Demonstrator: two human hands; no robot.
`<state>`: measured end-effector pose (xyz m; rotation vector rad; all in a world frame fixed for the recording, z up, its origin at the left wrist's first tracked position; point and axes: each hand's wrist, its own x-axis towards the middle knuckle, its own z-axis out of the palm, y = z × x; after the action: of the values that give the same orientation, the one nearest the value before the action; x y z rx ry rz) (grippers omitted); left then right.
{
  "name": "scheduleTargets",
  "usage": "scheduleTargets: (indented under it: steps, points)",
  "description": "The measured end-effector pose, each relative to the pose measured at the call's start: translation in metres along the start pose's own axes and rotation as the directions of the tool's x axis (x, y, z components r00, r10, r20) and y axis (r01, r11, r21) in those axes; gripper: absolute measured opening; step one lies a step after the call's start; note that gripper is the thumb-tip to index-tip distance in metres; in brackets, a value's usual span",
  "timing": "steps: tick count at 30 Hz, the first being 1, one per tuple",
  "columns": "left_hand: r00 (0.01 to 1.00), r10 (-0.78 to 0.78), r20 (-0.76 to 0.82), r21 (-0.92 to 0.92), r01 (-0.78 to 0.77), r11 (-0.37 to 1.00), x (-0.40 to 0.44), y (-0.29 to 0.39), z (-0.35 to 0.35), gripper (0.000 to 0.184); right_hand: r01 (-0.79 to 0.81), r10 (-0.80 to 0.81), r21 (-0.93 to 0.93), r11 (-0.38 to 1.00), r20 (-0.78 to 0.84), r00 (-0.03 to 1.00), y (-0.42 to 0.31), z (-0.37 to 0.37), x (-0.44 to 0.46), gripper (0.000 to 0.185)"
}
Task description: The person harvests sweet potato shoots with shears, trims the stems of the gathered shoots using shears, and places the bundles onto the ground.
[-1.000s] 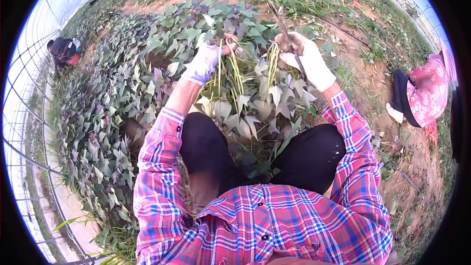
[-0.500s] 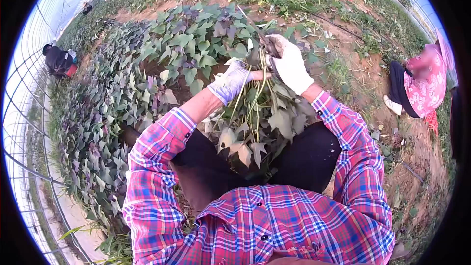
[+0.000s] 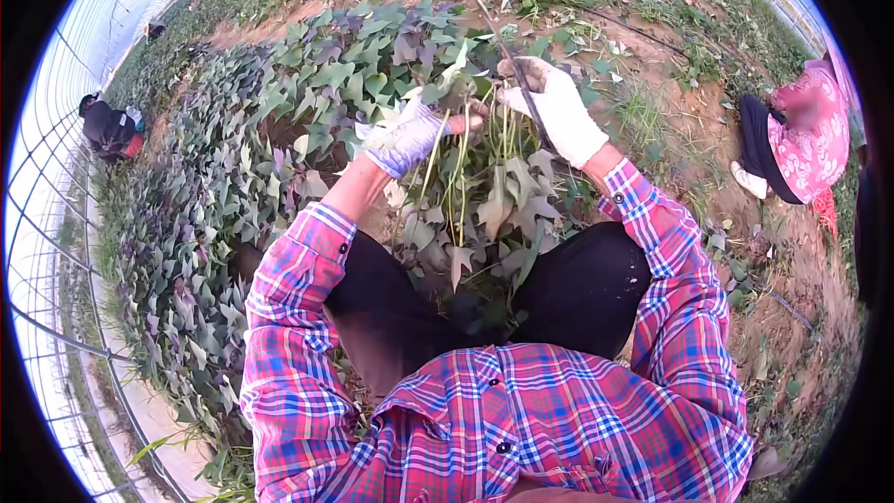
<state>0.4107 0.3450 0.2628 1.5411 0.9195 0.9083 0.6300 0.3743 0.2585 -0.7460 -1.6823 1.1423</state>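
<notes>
My left hand [image 3: 407,137], in a pale lavender glove with some fingertips bare, is closed on the stems of cut-looking sweet potato vines [image 3: 463,188]. The vines hang leaf-down between my knees. Close by on the right, my right hand [image 3: 557,114] wears a white glove and is closed around a long, thin, dark tool [image 3: 515,63], whose upper end points up and left. What kind of tool it is I cannot make out. Stem tops also reach my right fingertips; whether those fingers pinch them is hard to see.
Growing sweet potato plants [image 3: 223,158] cover the ground ahead and left. Bare soil with scattered leaves [image 3: 694,140] lies to the right. One person in pink [image 3: 808,144] is at the right, another in dark clothes [image 3: 110,130] far left. A greenhouse frame [image 3: 56,326] curves along the left.
My hands have drawn slightly apart, the left moving left. The dark tool now stands out more clearly across my right hand. The hanging vines have shifted a little up and left.
</notes>
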Motion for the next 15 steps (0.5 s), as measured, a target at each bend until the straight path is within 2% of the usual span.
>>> scheduleTargets:
  steps: [1, 2, 3, 5, 6, 8, 9, 10, 11, 12, 14, 15]
  points:
    - [0.999, -0.032, 0.006, -0.018, 0.032, 0.999, -0.001, 0.0, -0.012, 0.036, -0.022, 0.023, 0.041, 0.999, -0.024, 0.999, -0.002, -0.006, -0.001, 0.041]
    - [1.0, 0.008, -0.022, 0.0, -0.008, 1.0, 0.0, -0.003, -0.024, 0.034, -0.044, 0.048, 0.084, 0.996, -0.046, 0.998, -0.003, -0.012, -0.002, 0.042]
    - [0.999, -0.015, -0.041, -0.137, 0.009, 0.991, -0.005, 0.0, -0.031, 0.034, -0.051, 0.06, 0.121, 0.991, -0.068, 0.996, -0.002, -0.018, -0.003, 0.047]
    - [0.997, -0.067, 0.039, -0.274, 0.075, 0.959, -0.015, 0.005, -0.045, 0.041, 0.059, -0.038, 0.118, 0.991, -0.169, 0.985, 0.006, -0.023, -0.003, 0.042]
    - [0.996, -0.061, 0.067, -0.292, 0.078, 0.953, -0.015, 0.004, -0.05, 0.048, 0.069, -0.037, 0.143, 0.987, -0.215, 0.976, 0.005, -0.022, -0.004, 0.044]
    - [1.0, -0.006, 0.012, -0.252, 0.009, 0.968, -0.016, -0.001, -0.054, 0.05, 0.092, -0.061, 0.143, 0.985, -0.212, 0.975, 0.005, -0.022, -0.004, 0.045]
    - [0.995, 0.073, 0.071, -0.196, -0.058, 0.979, -0.014, 0.003, -0.054, 0.046, 0.117, -0.088, 0.135, 0.984, -0.203, 0.975, 0.003, -0.022, -0.005, 0.045]
    - [0.999, 0.024, 0.025, -0.129, -0.021, 0.991, -0.015, 0.005, -0.049, 0.044, 0.055, -0.025, 0.191, 0.98, -0.157, 0.987, -0.003, -0.021, -0.006, 0.046]
    - [0.999, -0.018, -0.026, -0.063, 0.016, 0.998, -0.015, 0.006, -0.043, 0.042, 0.067, -0.032, 0.242, 0.968, -0.143, 0.989, -0.004, -0.015, -0.004, 0.046]
    - [1.0, 0.029, -0.005, -0.023, -0.029, 0.999, -0.015, 0.012, -0.035, 0.038, 0.078, -0.041, 0.291, 0.954, -0.131, 0.991, -0.006, -0.007, -0.002, 0.045]
    - [0.999, 0.017, -0.045, 0.059, -0.014, 0.998, -0.002, 0.002, -0.028, 0.037, 0.046, -0.031, 0.174, 0.984, -0.09, 0.995, -0.01, 0.009, -0.002, 0.044]
    - [0.995, -0.011, -0.104, -0.02, 0.008, 1.0, 0.002, 0.004, -0.02, 0.032, 0.036, -0.028, 0.12, 0.992, -0.068, 0.997, -0.009, 0.017, 0.0, 0.046]
